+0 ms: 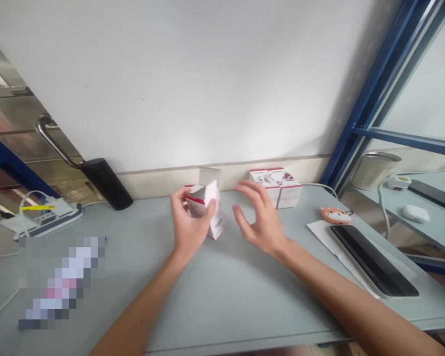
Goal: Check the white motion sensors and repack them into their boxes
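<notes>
A small white cardboard box (215,228) with red edging is held above the grey table, its top flaps raised and slightly blurred. My left hand (191,222) grips it from the left side, thumb across the front. What lies inside the box cannot be made out. To its right, my right hand (261,217) hovers with fingers spread and curved, touching nothing. Behind that hand, two similar closed boxes (289,195) stand side by side near the wall.
On the right lie an orange animal-face case (335,215), white paper (321,232) and a dark-screened phone (374,259). At left are a black cylinder (107,183), a power strip (54,217) with cables and a pixelated object (63,284). A wall backs the table (222,306).
</notes>
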A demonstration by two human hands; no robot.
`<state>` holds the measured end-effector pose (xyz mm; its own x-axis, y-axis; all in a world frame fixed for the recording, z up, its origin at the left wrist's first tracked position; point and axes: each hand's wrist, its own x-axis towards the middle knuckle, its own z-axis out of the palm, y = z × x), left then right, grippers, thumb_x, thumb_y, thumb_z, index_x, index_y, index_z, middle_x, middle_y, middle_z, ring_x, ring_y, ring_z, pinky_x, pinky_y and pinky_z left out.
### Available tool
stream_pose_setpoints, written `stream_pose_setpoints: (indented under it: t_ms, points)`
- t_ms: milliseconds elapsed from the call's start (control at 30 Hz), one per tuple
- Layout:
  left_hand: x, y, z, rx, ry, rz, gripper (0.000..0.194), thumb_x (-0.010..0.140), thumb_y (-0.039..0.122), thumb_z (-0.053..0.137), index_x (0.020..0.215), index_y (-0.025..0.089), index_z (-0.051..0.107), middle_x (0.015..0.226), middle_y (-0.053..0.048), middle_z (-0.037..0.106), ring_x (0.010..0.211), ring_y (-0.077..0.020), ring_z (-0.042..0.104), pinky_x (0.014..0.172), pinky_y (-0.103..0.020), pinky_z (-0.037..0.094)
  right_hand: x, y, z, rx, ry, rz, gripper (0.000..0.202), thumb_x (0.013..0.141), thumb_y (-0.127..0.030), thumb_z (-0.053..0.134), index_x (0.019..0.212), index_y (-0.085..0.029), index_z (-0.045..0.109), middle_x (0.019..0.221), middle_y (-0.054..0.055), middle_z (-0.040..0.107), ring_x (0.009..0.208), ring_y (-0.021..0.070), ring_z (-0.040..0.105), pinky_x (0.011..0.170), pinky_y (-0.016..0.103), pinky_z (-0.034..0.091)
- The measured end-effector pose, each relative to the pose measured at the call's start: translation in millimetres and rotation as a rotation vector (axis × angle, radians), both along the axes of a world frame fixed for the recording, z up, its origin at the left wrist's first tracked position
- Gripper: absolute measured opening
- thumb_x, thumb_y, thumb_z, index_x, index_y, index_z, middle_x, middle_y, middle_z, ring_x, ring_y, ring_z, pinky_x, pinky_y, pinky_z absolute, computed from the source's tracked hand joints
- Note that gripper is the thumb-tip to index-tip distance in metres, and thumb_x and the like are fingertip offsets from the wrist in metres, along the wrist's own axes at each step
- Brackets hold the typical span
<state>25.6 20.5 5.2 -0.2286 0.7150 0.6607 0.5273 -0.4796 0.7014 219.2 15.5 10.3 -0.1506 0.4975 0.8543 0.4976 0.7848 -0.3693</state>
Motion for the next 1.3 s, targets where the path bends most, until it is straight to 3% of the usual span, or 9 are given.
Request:
stream_pose_setpoints:
  t_ms: [200, 433, 533, 700, 833, 1000, 1067, 1167, 1300]
  points:
    - [-23, 9, 6.4, 0.127, -0.099, 0.077, 0.055, 0.086, 0.04, 0.079, 0.125, 0.029, 0.041, 0.123, -0.005, 0.054, 0.108, -0.0209, 0.061, 0.095, -0.038, 0.052, 7, 10, -0.4, -0.065, 0.0, -0.17, 0.037, 0.1, -0.02, 0.054, 0.135, -0.029, 0.057, 0.134, 0.013, 0.057, 0.125, 0.0298, 0.061, 0.101, 0.05, 0.056]
    - [0, 3, -19.5, 0.295, 0.277, 0.005, 0.045, 0.084, 0.029, 0.081, 0.117, 0.029, 0.052, 0.113, -0.006, 0.051, 0.113, -0.0255, 0.058, 0.093, -0.042, 0.053, 57, 55, 6.7, -0.128, -0.128, -0.565, 0.03, 0.101, -0.032, 0.056, 0.126, -0.023, 0.07, 0.13, 0.014, 0.068, 0.127, 0.0365, 0.057, 0.109, 0.057, 0.048]
    - [11, -2, -23.6, 0.223, 0.305, -0.056, 0.043, 0.086, 0.029, 0.08, 0.12, 0.031, 0.054, 0.11, -0.005, 0.051, 0.107, -0.0242, 0.06, 0.092, -0.041, 0.054, 74, 70, 0.1, -0.239, -0.2, -0.555, 0.038, 0.102, -0.041, 0.056, 0.133, -0.024, 0.069, 0.138, 0.012, 0.069, 0.134, 0.037, 0.055, 0.112, 0.058, 0.045]
    - [3, -8, -13.6, 0.019, 0.299, -0.193, 0.072, 0.088, 0.043, 0.08, 0.148, 0.032, 0.042, 0.134, -0.012, 0.056, 0.126, -0.0313, 0.059, 0.101, -0.046, 0.053, 83, 80, -4.9, -0.367, -0.196, -0.501, 0.039, 0.102, -0.043, 0.054, 0.132, -0.023, 0.072, 0.138, 0.012, 0.071, 0.135, 0.0351, 0.056, 0.113, 0.054, 0.044]
    - [-11, -9, -2.4, -0.001, 0.369, -0.35, 0.043, 0.1, 0.038, 0.062, 0.139, 0.028, 0.049, 0.124, -0.011, 0.06, 0.114, -0.0277, 0.063, 0.097, -0.044, 0.054, 88, 83, -2.9, -0.43, -0.143, -0.506, 0.034, 0.099, -0.038, 0.057, 0.121, -0.022, 0.077, 0.118, 0.012, 0.079, 0.118, 0.0353, 0.065, 0.102, 0.05, 0.05]
    - [-8, -10, -3.7, 0.073, 0.43, -0.269, 0.016, 0.097, 0.028, 0.065, 0.11, 0.027, 0.055, 0.093, -0.003, 0.054, 0.081, -0.0204, 0.058, 0.077, -0.037, 0.054, 91, 78, 7.7, -0.427, 0.01, -0.536, 0.031, 0.099, -0.04, 0.058, 0.112, -0.022, 0.078, 0.104, 0.012, 0.079, 0.096, 0.0291, 0.072, 0.089, 0.045, 0.056]
    - [-1, -11, -8.0, 0.128, 0.44, -0.235, 0.015, 0.097, 0.029, 0.066, 0.108, 0.027, 0.055, 0.091, -0.001, 0.052, 0.075, -0.0182, 0.056, 0.072, -0.035, 0.053, 84, 65, 19.3, -0.31, 0.149, -0.465, 0.032, 0.1, -0.044, 0.059, 0.116, -0.022, 0.075, 0.109, 0.011, 0.079, 0.098, 0.0271, 0.073, 0.091, 0.044, 0.057]
    - [9, -12, -16.7, 0.208, 0.457, -0.204, 0.015, 0.097, 0.03, 0.068, 0.107, 0.027, 0.056, 0.091, -0.001, 0.052, 0.075, -0.0171, 0.058, 0.07, -0.032, 0.053, 64, 34, 36.8, -0.087, 0.245, -0.165, 0.027, 0.101, -0.041, 0.063, 0.122, -0.025, 0.07, 0.115, 0.008, 0.078, 0.1, 0.0237, 0.075, 0.093, 0.041, 0.06]
    - [14, -9, -27.9, 0.261, 0.465, -0.182, 0.019, 0.096, 0.029, 0.071, 0.108, 0.027, 0.056, 0.095, -0.002, 0.054, 0.083, -0.0189, 0.064, 0.075, -0.034, 0.057, 37, 1, 41.9, -0.017, -0.209, 0.155, 0.023, 0.103, -0.019, 0.059, 0.12, -0.028, 0.071, 0.119, 0.005, 0.078, 0.103, 0.0219, 0.073, 0.092, 0.039, 0.059]
